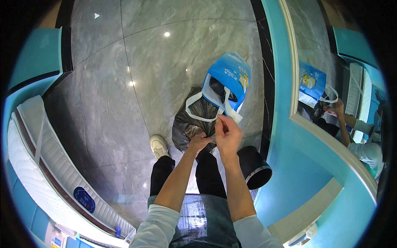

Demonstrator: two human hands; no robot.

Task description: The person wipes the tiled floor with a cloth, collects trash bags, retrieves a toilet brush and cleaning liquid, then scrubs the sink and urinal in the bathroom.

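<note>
A full black plastic garbage bag slumps on the floor in front of my feet. My left hand is closed on the near side of that bag, its fingertips partly hidden. Against the bag's far right side leans a blue tote bag with a yellow cartoon print and white strap handles. Its mouth faces me, and dark plastic shows inside. My right hand pinches the nearer white strap between thumb and fingers, just above the black bag.
A black round bin stands to the right, by the turquoise wall. A framed mirror reflects the tote and my arms. White quilted mattresses stand along the left. My shoe is on the grey tiled floor.
</note>
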